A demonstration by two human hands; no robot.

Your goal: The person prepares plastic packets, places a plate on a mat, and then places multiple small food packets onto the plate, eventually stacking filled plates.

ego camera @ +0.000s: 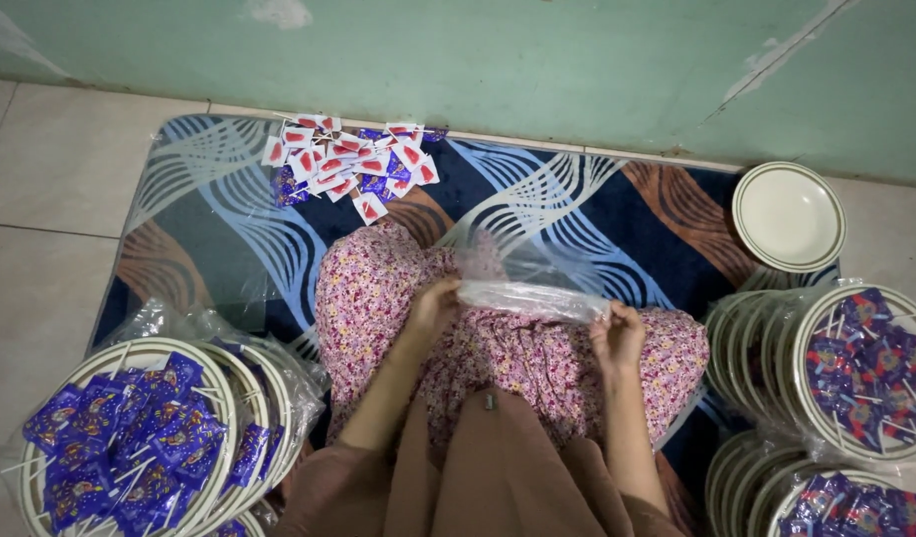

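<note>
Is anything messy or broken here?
Nothing is spilled. The wall looks worn, with paint flaking near the top. A loose pile of small packets lies on the mat, unlike those bagged on plates. The left hand and right hand hold a clear plastic bag.

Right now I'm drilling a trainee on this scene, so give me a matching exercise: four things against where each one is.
1 clear plastic bag
2 empty cream plate
3 red-and-white packets
4 plates of blue packets

A far edge of the mat
B lower left, in plastic
C between both hands
D by the wall, right

Pairs: 1-C, 2-D, 3-A, 4-B
</note>
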